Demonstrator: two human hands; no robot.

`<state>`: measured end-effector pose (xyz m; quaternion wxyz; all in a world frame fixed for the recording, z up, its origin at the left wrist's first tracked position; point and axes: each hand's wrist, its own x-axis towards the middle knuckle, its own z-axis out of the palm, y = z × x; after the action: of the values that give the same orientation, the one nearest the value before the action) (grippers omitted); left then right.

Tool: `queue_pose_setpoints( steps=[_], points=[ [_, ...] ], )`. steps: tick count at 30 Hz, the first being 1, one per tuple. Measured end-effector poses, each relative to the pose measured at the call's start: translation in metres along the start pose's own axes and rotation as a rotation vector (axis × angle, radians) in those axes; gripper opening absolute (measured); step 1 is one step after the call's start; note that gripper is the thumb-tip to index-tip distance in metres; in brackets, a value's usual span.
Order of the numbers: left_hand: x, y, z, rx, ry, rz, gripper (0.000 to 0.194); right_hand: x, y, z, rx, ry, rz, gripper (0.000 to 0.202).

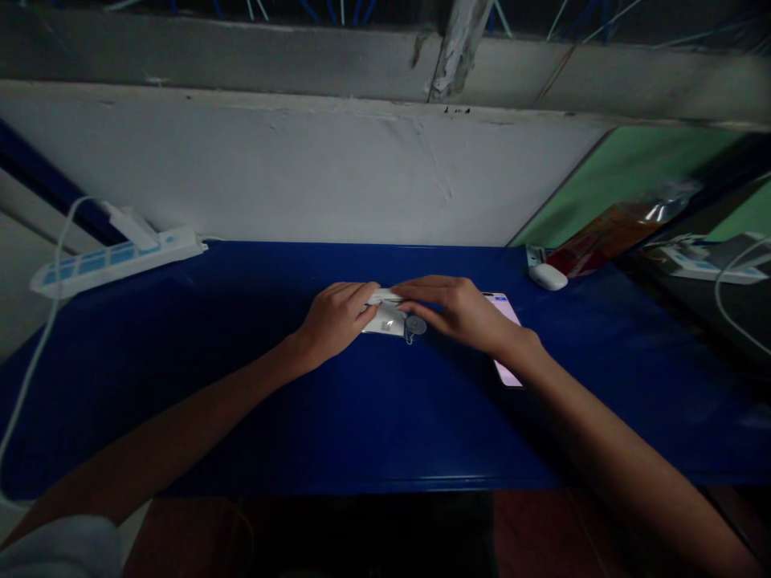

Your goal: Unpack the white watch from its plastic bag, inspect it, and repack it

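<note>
My left hand (338, 317) and my right hand (463, 309) meet over the middle of a blue table. Between their fingertips they pinch a small white folded item (384, 296), whose exact kind I cannot make out. Just below it is a shiny white packet or card (389, 323) with a small dark mark, close to my left thumb. A round grey disc (415, 324) with a short cord or chain sits at the packet's right end, under my right fingertips. Both hands are closed, and their fingers partly cover the white item.
A lit phone (511, 373) lies partly under my right wrist. Behind it are a white earbud case (548, 277) and a tilted bottle of reddish-brown liquid (611, 233). A power strip (144, 255) with a cabled charger stands at the back left of the blue table (373, 425).
</note>
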<state>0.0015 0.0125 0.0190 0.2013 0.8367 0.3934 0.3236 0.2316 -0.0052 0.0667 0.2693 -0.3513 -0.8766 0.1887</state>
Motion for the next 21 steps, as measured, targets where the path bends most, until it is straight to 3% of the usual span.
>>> queue_pose_setpoints(
  steps=[7, 12, 21],
  points=[
    [-0.002, -0.01, 0.008, -0.106, -0.236, 0.048, 0.072, -0.039, 0.024, 0.003, -0.099, 0.099, 0.044, 0.032],
    [-0.003, -0.019, 0.009, -0.042, -0.232, 0.061, 0.062, -0.046, 0.04, -0.008, -0.107, 0.114, 0.091, 0.029],
    [-0.007, -0.027, 0.013, -0.005, -0.131, 0.105, 0.049, -0.051, 0.046, -0.017, -0.164, -0.009, 0.16, 0.031]
  ],
)
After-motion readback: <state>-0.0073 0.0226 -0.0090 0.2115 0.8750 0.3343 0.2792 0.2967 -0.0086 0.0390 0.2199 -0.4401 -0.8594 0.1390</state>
